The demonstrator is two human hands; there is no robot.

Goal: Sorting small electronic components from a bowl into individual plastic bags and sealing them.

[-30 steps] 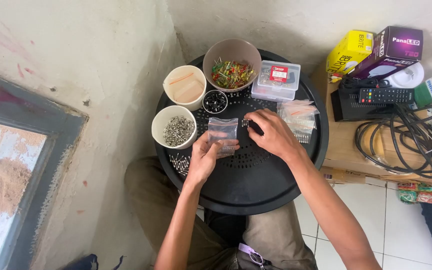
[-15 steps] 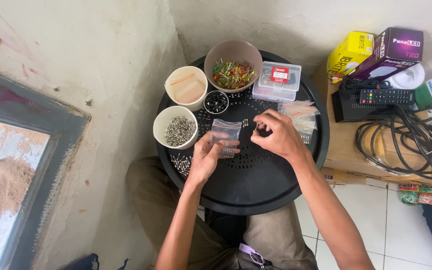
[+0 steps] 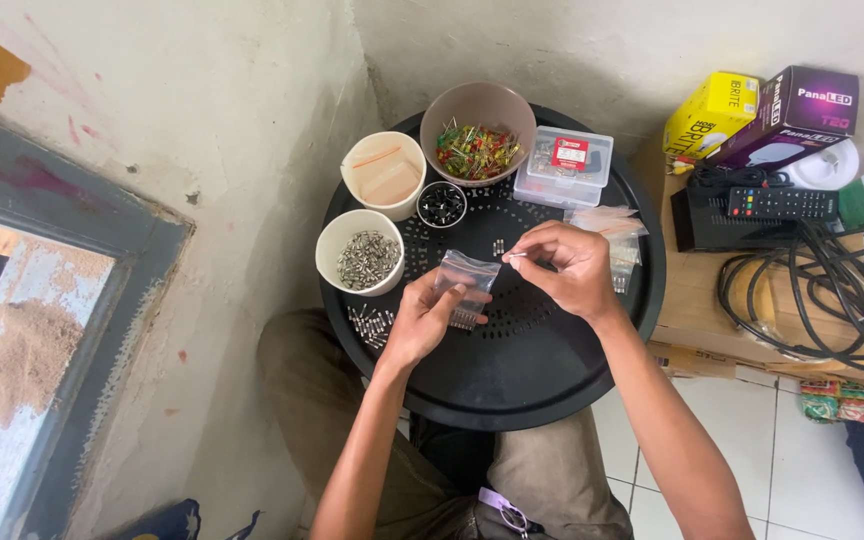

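Observation:
My left hand holds a small clear plastic bag upright over the round black tray on my lap. My right hand pinches a tiny metal part between thumb and fingers right at the bag's open top. A few small parts lie inside the bag's bottom. Loose small metal parts are scattered on the tray left of my left hand.
On the tray's far side stand a white cup of metal parts, a white cup with pale strips, a tiny black cup, a bowl of coloured parts, a clear box and empty bags. Boxes, a remote and cables lie right.
My right hand went to the tray's right side by the empty bags and came back to the bag's mouth with a small part. The left hand kept the bag in place.

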